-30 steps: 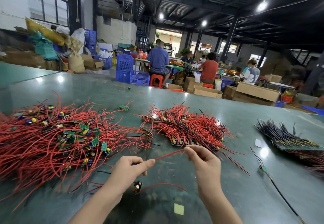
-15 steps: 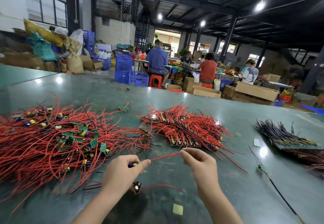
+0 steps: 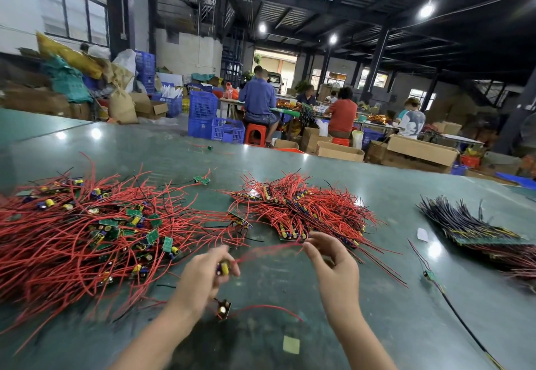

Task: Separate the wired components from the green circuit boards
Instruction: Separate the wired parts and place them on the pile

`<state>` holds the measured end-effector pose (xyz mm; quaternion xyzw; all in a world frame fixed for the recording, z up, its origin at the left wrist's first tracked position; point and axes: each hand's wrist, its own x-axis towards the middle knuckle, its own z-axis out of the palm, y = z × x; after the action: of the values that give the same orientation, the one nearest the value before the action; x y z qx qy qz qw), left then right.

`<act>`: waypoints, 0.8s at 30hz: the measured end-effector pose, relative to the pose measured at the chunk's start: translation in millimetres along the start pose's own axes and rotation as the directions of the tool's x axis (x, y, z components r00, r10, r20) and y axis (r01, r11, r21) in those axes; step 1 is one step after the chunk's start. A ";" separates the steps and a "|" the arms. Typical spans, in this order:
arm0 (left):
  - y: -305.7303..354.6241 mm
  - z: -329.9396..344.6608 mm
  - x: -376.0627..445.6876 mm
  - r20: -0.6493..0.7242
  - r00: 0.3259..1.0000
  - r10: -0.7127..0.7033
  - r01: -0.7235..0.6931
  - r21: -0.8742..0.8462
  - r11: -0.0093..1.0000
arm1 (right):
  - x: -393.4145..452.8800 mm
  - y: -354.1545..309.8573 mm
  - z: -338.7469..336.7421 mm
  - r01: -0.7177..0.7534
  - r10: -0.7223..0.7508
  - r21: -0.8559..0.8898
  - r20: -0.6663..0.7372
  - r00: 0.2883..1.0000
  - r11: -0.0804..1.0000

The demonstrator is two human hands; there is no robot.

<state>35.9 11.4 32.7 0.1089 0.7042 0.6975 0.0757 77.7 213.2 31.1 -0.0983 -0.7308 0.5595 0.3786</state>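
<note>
My left hand (image 3: 203, 279) grips a small wired component with a yellow capacitor (image 3: 224, 267) above the green table (image 3: 348, 326). A red wire (image 3: 269, 250) runs from it to my right hand (image 3: 333, 259), which pinches the wire's far end. Both hands and the wire are blurred. A big loose pile of red-wired green boards (image 3: 110, 233) lies to the left. A tighter bundle of red-wired boards (image 3: 301, 210) sits just beyond my hands. One separate component with a red wire (image 3: 223, 310) lies on the table below my left hand.
A stack of dark-wired boards (image 3: 475, 227) lies at the right, with a single black-wired piece (image 3: 429, 275) in front of it. A yellow-green paper scrap (image 3: 291, 344) lies near me. Seated workers, blue crates and cardboard boxes stand beyond the table's far edge.
My left hand has turned, so the yellow capacitor now shows at its fingertips. The red wire between my hands has gone blurred with movement. The right hand's fingers have spread a little.
</note>
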 end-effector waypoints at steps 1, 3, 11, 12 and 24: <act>2.6 -4.4 2.8 0.063 0.994 -0.094 0.107 -0.256 0.961 | -0.2 -0.1 1.6 0.004 -0.004 0.023 -0.011 1.000 1.000; 7.0 -13.1 6.4 0.149 0.980 -0.131 0.193 -0.577 0.794 | -0.3 0.3 3.5 0.000 0.003 0.047 -0.064 0.998 0.999; 1.1 -15.8 14.6 0.034 0.999 0.001 0.027 -0.817 0.575 | -6.7 -1.4 3.1 0.070 -0.071 -0.015 -0.081 0.994 0.997; 0.8 -15.4 14.6 0.021 1.000 -0.007 0.021 -0.845 0.534 | -8.7 -2.8 4.5 0.087 -0.088 -0.018 -0.065 0.994 0.996; 3.7 -8.6 10.8 -0.012 0.998 -0.057 0.011 -0.917 0.399 | -31.1 -25.6 9.4 0.420 -0.386 -0.012 0.370 0.845 0.908</act>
<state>23.4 5.9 37.1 0.0209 0.2105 0.9697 0.1225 100.2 179.5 39.3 0.1438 -0.8168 0.4415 0.3425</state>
